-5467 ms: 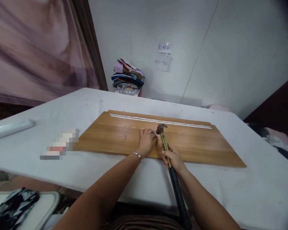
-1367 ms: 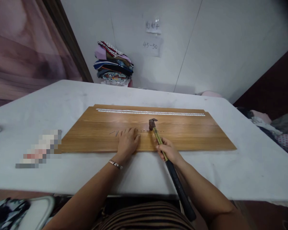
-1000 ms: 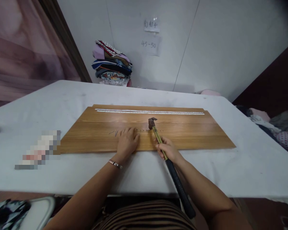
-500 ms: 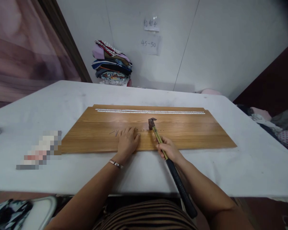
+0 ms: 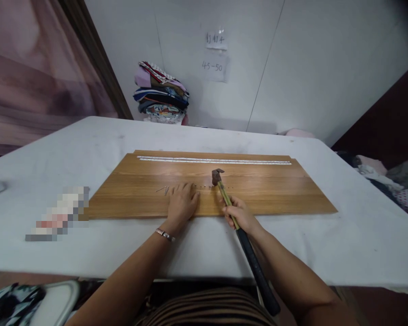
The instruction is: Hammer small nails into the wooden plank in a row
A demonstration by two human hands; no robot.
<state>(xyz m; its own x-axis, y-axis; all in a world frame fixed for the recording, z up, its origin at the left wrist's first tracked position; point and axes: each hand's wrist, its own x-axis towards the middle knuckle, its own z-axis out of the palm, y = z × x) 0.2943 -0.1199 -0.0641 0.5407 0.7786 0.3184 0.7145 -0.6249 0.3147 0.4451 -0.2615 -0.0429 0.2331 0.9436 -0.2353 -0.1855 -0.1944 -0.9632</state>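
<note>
A long wooden board (image 5: 265,194) lies on the white table (image 5: 122,140), with a pale strip (image 5: 214,160) along its far edge. My left hand (image 5: 182,202) rests flat on the board near its front edge, fingers spread. My right hand (image 5: 240,215) is wrapped round the handle of a hammer (image 5: 226,194), whose rusty head hangs just above a short row of small nails (image 5: 204,186) driven into the board. Two or three loose nails (image 5: 163,190) lie on the board left of my left hand.
A pixelated object (image 5: 59,213) lies on the table left of the board. A stack of folded cloths (image 5: 161,93) stands by the wall behind the table. Paper notes (image 5: 216,54) hang on the wall. A chair back (image 5: 51,301) shows at lower left, bedding (image 5: 387,174) at right.
Since 5.5 s ago my left hand has let go near the hammer head and slid left to lie flat on the board. Over the last second, hands and hammer barely moved.
</note>
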